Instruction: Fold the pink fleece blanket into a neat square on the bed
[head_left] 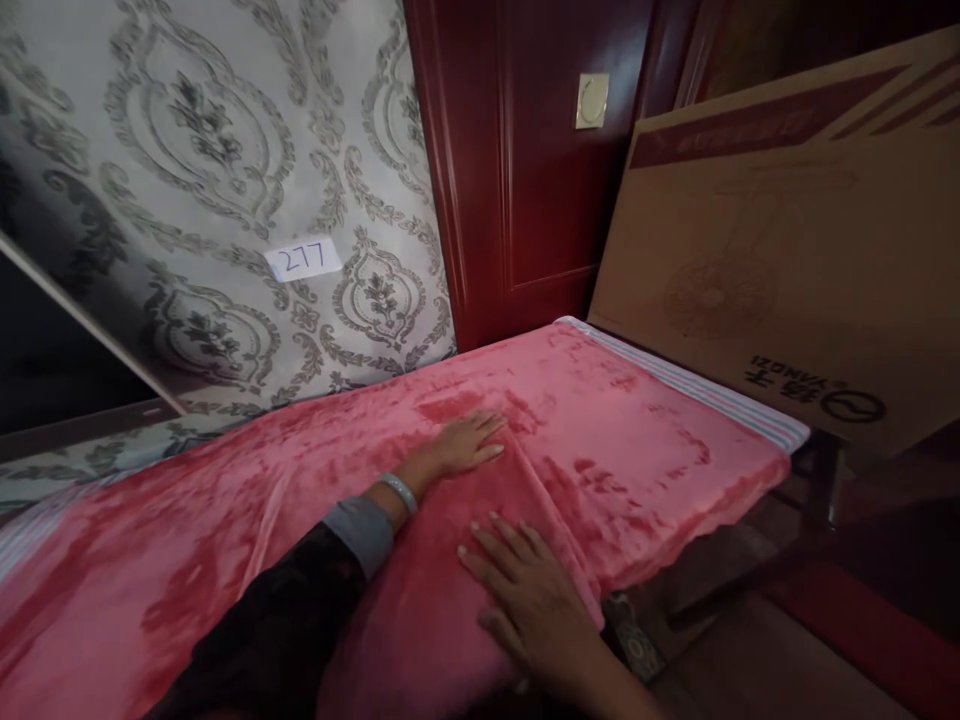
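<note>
A pink plush blanket [630,440] covers a long table-like surface, with a folded layer of the same plush cloth [442,530] lying over its middle. My left hand [469,442], with a pale bracelet at the wrist, rests flat on the fold near its far edge, fingers stretched out. Closer to me, my right hand [532,590] lies spread on the same folded layer, near its right edge. Neither hand grips anything. A striped cloth edge [697,385] shows from under the blanket at the right end.
Behind the blanket stand a patterned wall [225,200] with a paper label [304,259] reading 277 and a dark red panel [540,150] with a switch plate [592,100]. A large cardboard box [787,240] leans at the right. A dark glossy panel [60,340] is at the left.
</note>
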